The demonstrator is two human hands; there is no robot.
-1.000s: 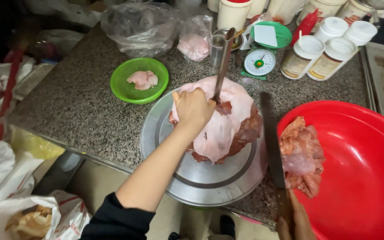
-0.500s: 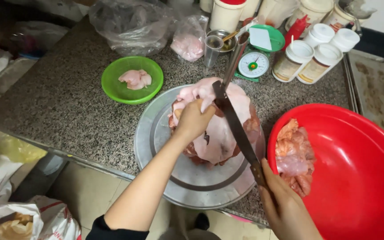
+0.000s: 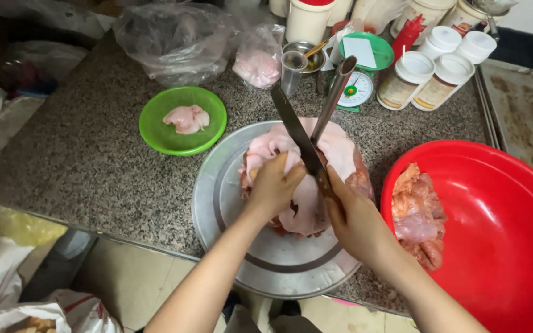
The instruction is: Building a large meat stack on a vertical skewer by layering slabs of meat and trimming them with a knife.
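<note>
left hand clamps down on big raw meat slab, which sits on round metal tray on granite counter. right hand closed round knife handle, blade laid over slab. meat looks heavy, soft, slick; best pinned from above, fingers curled clear of blade.
</note>
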